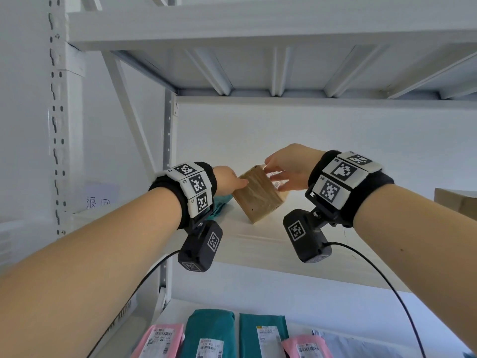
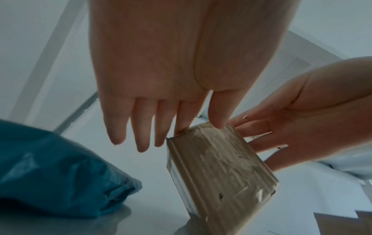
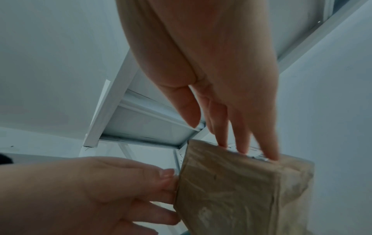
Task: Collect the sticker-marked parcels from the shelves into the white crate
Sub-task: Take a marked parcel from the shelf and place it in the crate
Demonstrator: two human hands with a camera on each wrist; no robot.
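Observation:
A brown cardboard parcel (image 1: pixel 258 195) wrapped in clear tape stands tilted on the white shelf board (image 1: pixel 271 244). My left hand (image 1: pixel 232 180) touches its left upper edge with straight fingers. In the left wrist view the left hand (image 2: pixel 181 127) has its index finger and thumb on the top corner of the parcel (image 2: pixel 217 171). My right hand (image 1: pixel 278 177) lays straight fingers on the labelled right face. In the right wrist view the right hand (image 3: pixel 231 135) has its fingertips on the top of the parcel (image 3: pixel 241 190). Any sticker is hidden.
A teal bag (image 1: pixel 219 205) lies just left of the parcel, under my left wrist. Another cardboard box (image 1: pixel 456 202) sits at the right edge. Pink (image 1: pixel 162 342) and teal mailers (image 1: pixel 209 334) lie on the lower shelf. The upper shelf (image 1: pixel 258 27) hangs overhead.

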